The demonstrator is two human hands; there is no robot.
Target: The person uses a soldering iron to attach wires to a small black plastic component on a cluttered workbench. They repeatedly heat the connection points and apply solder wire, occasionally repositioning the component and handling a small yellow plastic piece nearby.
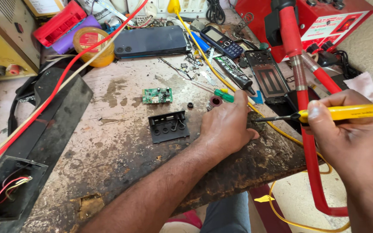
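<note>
Soldering iron poised at the worn workbench (121,172)

The right hand (350,138) grips the yellow soldering iron (346,113) off the bench's right edge; the left hand (227,127) lies loosely curled on the bench, holding nothing I can see. Keep the tip steady (cables crowd close). Left of that hand: black plastic cover (168,126), green circuit board (157,96), with bare bench.

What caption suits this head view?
Right hand holds a yellow soldering iron; left hand rests on the worn workbench.
</note>
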